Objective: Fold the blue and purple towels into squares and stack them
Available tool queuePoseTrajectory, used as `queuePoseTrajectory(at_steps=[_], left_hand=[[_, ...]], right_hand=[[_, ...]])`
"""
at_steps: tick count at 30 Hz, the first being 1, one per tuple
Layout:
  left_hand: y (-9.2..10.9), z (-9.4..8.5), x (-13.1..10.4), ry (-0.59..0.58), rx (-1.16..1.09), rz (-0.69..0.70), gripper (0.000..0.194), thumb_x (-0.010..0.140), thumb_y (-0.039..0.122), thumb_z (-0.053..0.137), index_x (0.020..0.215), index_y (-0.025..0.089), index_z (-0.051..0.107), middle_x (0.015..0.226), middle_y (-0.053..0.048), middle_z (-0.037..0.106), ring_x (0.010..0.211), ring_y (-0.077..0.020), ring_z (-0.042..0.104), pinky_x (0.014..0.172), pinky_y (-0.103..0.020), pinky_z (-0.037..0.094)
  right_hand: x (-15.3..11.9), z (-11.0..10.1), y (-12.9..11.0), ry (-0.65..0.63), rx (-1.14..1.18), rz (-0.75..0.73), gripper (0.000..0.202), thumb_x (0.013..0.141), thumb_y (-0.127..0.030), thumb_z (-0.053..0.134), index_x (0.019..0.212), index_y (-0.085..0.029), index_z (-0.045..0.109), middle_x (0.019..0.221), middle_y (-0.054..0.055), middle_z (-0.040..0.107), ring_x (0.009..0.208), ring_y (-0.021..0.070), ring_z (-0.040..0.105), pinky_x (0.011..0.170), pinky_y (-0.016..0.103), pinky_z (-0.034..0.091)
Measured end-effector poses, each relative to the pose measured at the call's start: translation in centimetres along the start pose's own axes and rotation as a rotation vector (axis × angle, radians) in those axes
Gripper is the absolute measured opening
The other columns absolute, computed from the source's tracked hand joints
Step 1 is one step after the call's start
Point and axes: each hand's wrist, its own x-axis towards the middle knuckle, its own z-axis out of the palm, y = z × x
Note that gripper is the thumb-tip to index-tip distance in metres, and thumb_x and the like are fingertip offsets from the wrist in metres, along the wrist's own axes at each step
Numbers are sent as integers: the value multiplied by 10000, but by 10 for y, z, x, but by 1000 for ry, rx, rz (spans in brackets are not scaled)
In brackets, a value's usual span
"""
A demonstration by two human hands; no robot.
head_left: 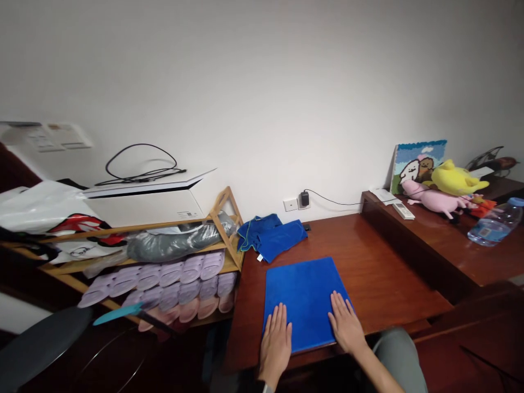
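A blue cloth (307, 300) lies flat in a roughly square shape on the brown wooden table (368, 262). My left hand (276, 338) rests palm down on its lower left edge, fingers stretched out. At the right edge of the cloth, my right hand (345, 323) also lies flat with its fingers extended. Neither hand grips anything. Behind the flat cloth, near the wall, more blue cloth (272, 236) sits loosely crumpled, with a white tag showing.
A wooden rack (229, 240) on the left holds a white box (159, 204) and several slippers. On the raised surface at right are a remote (403, 211), plush toys (436, 199), a picture (420, 164) and a bottle (496, 222). A plug (304, 198) is in the wall.
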Motion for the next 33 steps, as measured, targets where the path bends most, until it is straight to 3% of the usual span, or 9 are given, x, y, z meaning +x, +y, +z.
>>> queuePoseTrajectory(at_steps=[3,6,9,13,16,18,22,28,33], left_hand=[[-19,1,-16,35,20,-56,615,1087,346,292,1683,256,171,1690,-44,367,1551,-245,382,1272,-485,367],[-25,0,-18,45,34,-73,628,1079,333,302,1685,248,163,1671,-62,410,1534,-257,414,1258,-504,384],[-18,-8,-1,27,32,-47,612,1082,338,296,1678,220,228,1660,-92,429,1529,-269,422,1255,-512,383],[14,-25,42,-6,-37,119,585,1102,356,275,1670,216,264,1694,-79,371,1567,-240,349,1276,-484,350],[37,-21,66,-68,-70,238,568,1105,323,253,1657,202,304,1695,-73,372,1573,-210,333,1288,-449,330],[41,-11,71,-100,-59,217,564,1102,306,244,1639,169,349,1687,-89,383,1567,-208,346,1287,-438,332],[15,9,64,-58,0,26,574,1092,319,255,1609,125,412,1675,-119,399,1562,-241,359,1282,-461,337],[-42,15,45,23,42,-121,581,1087,342,256,1616,159,410,1667,-107,427,1551,-239,385,1267,-460,356],[-45,9,56,95,33,-86,589,1090,377,280,1620,151,402,1638,-128,473,1532,-254,419,1262,-478,372]], right_hand=[[-8,0,30,0,-20,64,689,1086,-518,210,1650,-139,323,1697,96,314,1582,262,297,1301,498,256],[-8,-2,35,-8,-19,93,701,1082,-527,210,1651,-135,322,1693,103,331,1585,276,288,1303,514,248],[5,-13,14,-24,1,87,707,1085,-530,192,1650,-126,321,1693,110,329,1583,278,293,1303,502,250],[38,-29,-38,-41,55,-63,679,1098,-488,155,1664,-131,266,1721,77,252,1606,229,217,1317,438,211],[57,-25,-69,-129,76,-141,646,1095,-420,182,1650,-114,304,1708,93,280,1602,230,233,1310,435,222],[62,-15,-74,-156,67,-136,632,1085,-389,223,1639,-108,336,1699,104,302,1596,243,251,1308,447,223],[60,0,-46,-92,26,-45,628,1077,-401,259,1639,-137,354,1695,100,311,1590,250,271,1309,454,218],[55,-10,28,-101,-20,100,661,1074,-420,240,1639,-90,334,1698,128,303,1589,254,275,1303,468,238],[65,-18,34,-82,27,90,688,1083,-460,193,1645,-83,313,1707,120,291,1596,242,252,1314,453,210]])
